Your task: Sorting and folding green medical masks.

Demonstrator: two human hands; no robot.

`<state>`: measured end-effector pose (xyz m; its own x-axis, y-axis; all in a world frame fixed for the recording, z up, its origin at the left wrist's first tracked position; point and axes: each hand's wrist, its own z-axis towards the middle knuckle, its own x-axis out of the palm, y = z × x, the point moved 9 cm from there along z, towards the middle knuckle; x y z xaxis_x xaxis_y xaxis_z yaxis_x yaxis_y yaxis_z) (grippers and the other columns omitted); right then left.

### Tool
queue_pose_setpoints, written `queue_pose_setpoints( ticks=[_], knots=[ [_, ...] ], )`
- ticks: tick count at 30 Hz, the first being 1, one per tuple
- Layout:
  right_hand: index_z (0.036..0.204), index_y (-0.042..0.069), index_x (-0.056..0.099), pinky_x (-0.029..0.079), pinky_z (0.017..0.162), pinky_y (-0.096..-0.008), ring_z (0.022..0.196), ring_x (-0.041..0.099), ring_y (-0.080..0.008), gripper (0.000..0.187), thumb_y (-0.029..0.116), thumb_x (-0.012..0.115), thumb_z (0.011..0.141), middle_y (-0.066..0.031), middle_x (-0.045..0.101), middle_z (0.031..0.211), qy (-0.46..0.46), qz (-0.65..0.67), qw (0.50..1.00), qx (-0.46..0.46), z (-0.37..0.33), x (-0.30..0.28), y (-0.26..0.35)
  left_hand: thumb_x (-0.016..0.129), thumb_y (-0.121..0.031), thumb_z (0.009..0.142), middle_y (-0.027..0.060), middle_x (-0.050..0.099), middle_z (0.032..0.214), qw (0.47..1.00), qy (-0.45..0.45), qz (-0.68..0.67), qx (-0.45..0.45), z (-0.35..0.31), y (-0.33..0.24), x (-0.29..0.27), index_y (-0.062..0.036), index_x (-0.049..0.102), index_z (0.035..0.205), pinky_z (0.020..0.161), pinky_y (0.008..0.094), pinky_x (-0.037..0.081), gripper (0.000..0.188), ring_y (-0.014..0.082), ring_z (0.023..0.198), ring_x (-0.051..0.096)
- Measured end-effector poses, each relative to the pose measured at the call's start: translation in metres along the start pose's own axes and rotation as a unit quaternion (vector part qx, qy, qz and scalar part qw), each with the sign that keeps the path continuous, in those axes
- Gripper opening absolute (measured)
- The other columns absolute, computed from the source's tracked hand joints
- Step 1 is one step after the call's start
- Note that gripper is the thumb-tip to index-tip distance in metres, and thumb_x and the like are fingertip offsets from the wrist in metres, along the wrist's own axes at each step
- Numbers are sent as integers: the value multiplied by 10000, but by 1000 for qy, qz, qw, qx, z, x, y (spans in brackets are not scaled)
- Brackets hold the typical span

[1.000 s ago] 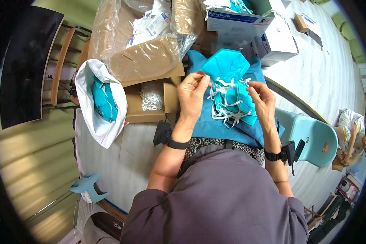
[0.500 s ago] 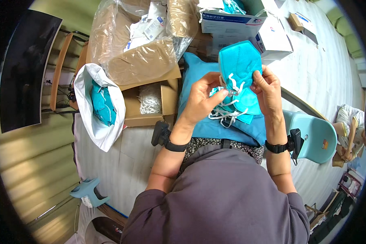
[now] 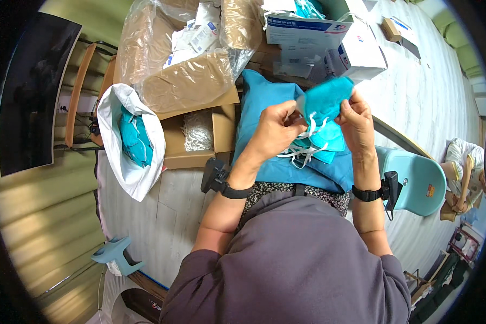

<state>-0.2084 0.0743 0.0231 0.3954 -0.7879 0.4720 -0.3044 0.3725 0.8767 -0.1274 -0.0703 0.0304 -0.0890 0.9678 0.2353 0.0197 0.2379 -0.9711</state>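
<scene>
A teal face mask (image 3: 327,99) with white straps is held up between my hands, slightly blurred. My right hand (image 3: 357,117) pinches its right edge between thumb and fingers. At its left edge my left hand (image 3: 278,128) is closed, thumb against fingers; whether it grips the edge or a strap is hard to see. Below lies a pile of more teal masks (image 3: 329,141) with tangled white straps, on a blue cushion (image 3: 262,100) over my lap. Both wrists carry black straps with small devices.
Left of me stand a white bag (image 3: 155,146) of teal masks and a cardboard box (image 3: 186,161) of white straps. Ahead is a plastic-lined carton (image 3: 189,81) of small packets, beside white-and-blue boxes (image 3: 308,33). A light-blue stool (image 3: 416,183) is at right; another person (image 3: 461,173) sits beyond it.
The mask has tilted and its upper part has swung to the right. My left hand has shifted slightly right along its left edge, fingers curled tighter.
</scene>
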Motion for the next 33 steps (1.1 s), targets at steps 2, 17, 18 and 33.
queue_pose_setpoints(
  ticks=[2,17,18,33],
  knots=[
    [979,54,567,442,700,-242,808,535,-98,224,231,675,893,-54,581,951,80,-12,994,-78,-2,-2,20,668,12,861,-21,636,789,997,48,39,-51,-3,11,-10,15,650,932,596,206,439,73,28,711,532],
    [754,113,554,371,772,-283,845,433,-176,186,153,733,788,-55,567,846,101,57,972,-203,-36,-22,75,725,-3,818,63,642,1069,965,-130,198,109,-7,-21,-65,-10,701,895,639,184,433,81,48,725,524],
    [748,113,554,365,748,-282,823,422,-173,187,149,733,788,-54,565,831,109,61,971,-203,-36,-18,76,724,-7,820,72,631,1104,970,-133,180,98,-6,-17,-67,-14,695,878,648,191,440,65,55,734,529],
    [871,-12,651,421,954,-351,1027,587,-231,254,-66,537,651,-134,664,1051,162,-253,954,-12,-36,-23,34,646,-250,924,-8,574,745,916,47,-398,9,-7,-22,-34,-101,557,861,685,262,463,184,83,677,566]
  ],
)
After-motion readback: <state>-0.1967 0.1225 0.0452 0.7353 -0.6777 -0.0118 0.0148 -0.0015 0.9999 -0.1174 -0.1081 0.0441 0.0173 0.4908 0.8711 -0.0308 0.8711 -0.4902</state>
